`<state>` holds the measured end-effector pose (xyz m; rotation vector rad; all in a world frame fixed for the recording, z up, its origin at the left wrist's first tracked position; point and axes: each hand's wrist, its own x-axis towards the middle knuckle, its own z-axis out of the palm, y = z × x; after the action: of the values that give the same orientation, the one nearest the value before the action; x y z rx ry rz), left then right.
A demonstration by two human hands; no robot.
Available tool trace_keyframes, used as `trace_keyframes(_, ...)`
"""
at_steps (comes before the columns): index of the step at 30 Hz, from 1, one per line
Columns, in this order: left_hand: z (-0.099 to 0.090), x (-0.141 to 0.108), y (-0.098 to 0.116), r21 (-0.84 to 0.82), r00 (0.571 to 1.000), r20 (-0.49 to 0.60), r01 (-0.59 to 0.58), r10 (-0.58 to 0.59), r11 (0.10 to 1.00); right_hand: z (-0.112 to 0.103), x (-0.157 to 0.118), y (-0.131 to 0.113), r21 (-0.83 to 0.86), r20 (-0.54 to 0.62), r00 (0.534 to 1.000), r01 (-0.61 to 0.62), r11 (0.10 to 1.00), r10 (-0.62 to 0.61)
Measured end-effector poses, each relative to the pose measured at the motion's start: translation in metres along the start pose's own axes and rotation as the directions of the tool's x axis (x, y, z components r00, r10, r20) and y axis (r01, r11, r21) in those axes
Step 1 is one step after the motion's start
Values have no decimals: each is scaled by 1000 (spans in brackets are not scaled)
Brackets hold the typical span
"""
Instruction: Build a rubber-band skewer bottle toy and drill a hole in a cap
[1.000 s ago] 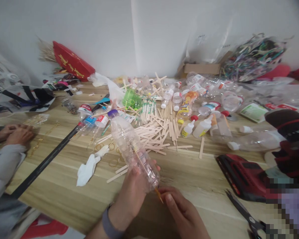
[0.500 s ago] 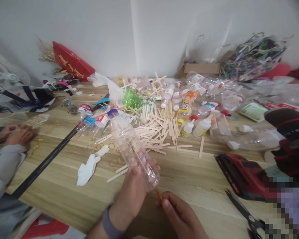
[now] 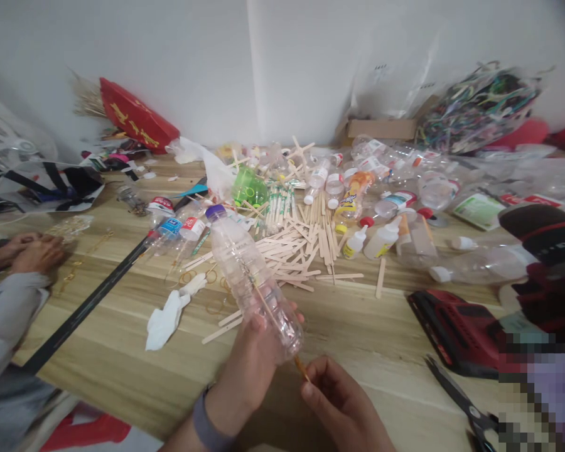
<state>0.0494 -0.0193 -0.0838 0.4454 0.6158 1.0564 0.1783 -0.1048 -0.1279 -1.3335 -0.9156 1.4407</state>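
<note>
My left hand [image 3: 258,345] is wrapped round the lower half of a clear plastic bottle [image 3: 238,251] with a purple cap. The bottle lies tilted, its cap pointing away and to the left, its base towards me. Through its wall a thin, pale, stick-like length runs along the inside to the base. A short amber strand [image 3: 301,366], perhaps rubber band, sticks out of the base. At the strand's end, the thumb and forefinger of my right hand [image 3: 341,405] are pinched together; the other fingers curl behind. Its exact grip point is partly hidden.
Beyond the bottle lies a heap of wooden craft sticks [image 3: 292,251]. Glue bottles [image 3: 381,242] stand behind it. Scissors [image 3: 466,402] and a red-black power tool [image 3: 456,333] lie at right. Another person's hands [image 3: 37,251] work at far left, near a black bar [image 3: 94,301].
My right thumb and fingers have shifted slightly at the amber strand. The bottle has moved very little, a touch to the right, still in my left hand.
</note>
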Motion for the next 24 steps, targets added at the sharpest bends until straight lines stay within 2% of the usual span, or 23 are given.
trace_keyframes(2, -1, 0, -1, 5, 1000, 10, 11, -11, 1000, 1, 0, 1, -1, -3, 1000, -10, 1000, 10)
trace_keyframes(5, -1, -2, -2, 9, 1000, 2, 14, -14, 1000, 2, 0, 0, 6, 84, 996, -22, 1000, 21)
trace_keyframes(11, 0, -3, -1, 18, 1000, -19, 4, -3, 1000, 5, -1, 1, 69, -10, 1000, -14, 998, 14)
trace_keyframes(15, 1, -3, -1, 8, 999, -30, 27, -27, 1000, 2, 0, 3, 27, 111, 993, -36, 999, 33)
trace_keyframes(17, 1, -3, -1, 10, 999, -38, 36, -36, 999, 2, 0, 1, 14, 134, 991, -24, 1000, 22)
trace_keyframes(21, 1, -4, -2, 40, 998, -49, 30, -28, 999, 5, -2, -1, 63, 60, 998, 12, 998, -16)
trace_keyframes(24, 1, -4, -2, 46, 999, -38, 29, -27, 999, 6, -3, -1, 57, 65, 998, -22, 998, 19)
